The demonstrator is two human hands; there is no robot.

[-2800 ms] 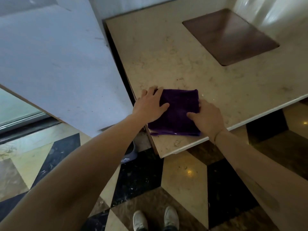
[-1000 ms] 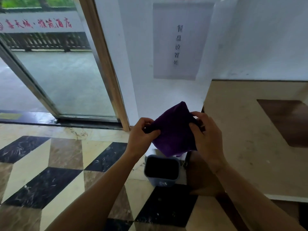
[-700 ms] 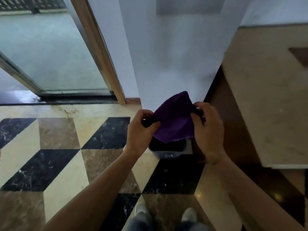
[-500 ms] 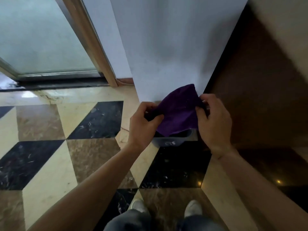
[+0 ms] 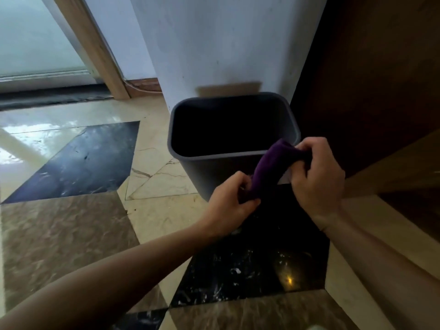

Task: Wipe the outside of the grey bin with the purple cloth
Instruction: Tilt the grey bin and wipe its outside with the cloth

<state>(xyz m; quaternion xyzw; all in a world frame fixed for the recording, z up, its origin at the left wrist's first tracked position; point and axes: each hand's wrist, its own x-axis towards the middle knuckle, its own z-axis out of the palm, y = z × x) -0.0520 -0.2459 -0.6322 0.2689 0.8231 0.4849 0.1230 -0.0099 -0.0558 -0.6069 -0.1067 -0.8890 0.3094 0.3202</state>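
Note:
The grey bin (image 5: pixel 202 171) stands upright on the patterned floor, its dark inside open to view. The purple cloth (image 5: pixel 270 167) is bunched into a thick band, stretched between both hands in front of the bin's near right corner. My left hand (image 5: pixel 229 198) grips the cloth's lower end, low against the bin's front wall. My right hand (image 5: pixel 317 177) holds the upper end beside the rim's right corner. The cloth hides part of that corner.
A white wall panel (image 5: pixel 226 44) rises right behind the bin. A dark wooden cabinet side (image 5: pixel 371 79) stands close on the right. A wooden door frame (image 5: pixel 95 48) and glass door (image 5: pixel 31 36) are at the far left. Glossy marble floor tiles (image 5: pixel 71 158) spread to the left.
I have carried the cloth from the counter down toward the bin. The bin now looks much nearer and larger. The cloth has gone from spread out to a bunched band by the bin's corner.

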